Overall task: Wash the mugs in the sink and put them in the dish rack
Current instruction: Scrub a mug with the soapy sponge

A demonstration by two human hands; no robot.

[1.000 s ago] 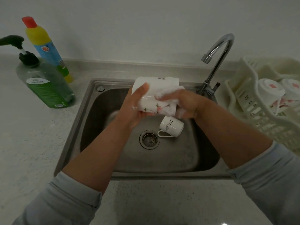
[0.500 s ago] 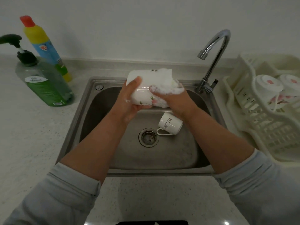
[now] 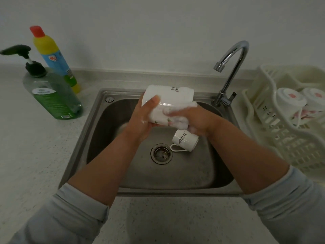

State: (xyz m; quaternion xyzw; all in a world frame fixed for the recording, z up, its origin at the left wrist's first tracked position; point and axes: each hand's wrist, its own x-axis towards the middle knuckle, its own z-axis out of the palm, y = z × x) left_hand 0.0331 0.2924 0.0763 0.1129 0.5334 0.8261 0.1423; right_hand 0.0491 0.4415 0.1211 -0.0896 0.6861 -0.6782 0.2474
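Now, counter [image 3: 35, 155]: pale and speckled, wraps the sink, open room at lower left.
Sink [image 3: 98, 110]: steel basin mid-frame, bare floor toward the bottom edge.
Dish rack [image 3: 290, 147]: right edge, racked mugs [image 3: 288, 101] upturned inside.
Big mug [image 3: 168, 95]: on its side above the basin, left hand [image 3: 142, 120] wrapped round it.
Right hand [image 3: 197, 118]: clutching a foamy pad [image 3: 177, 121] against that mug.
Small mug [image 3: 185, 140]: lying beside the drain [image 3: 161, 153].

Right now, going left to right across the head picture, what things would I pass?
Green soap bottle → left hand gripping the big mug → right hand holding a foamy sponge against it → tap → dish rack.
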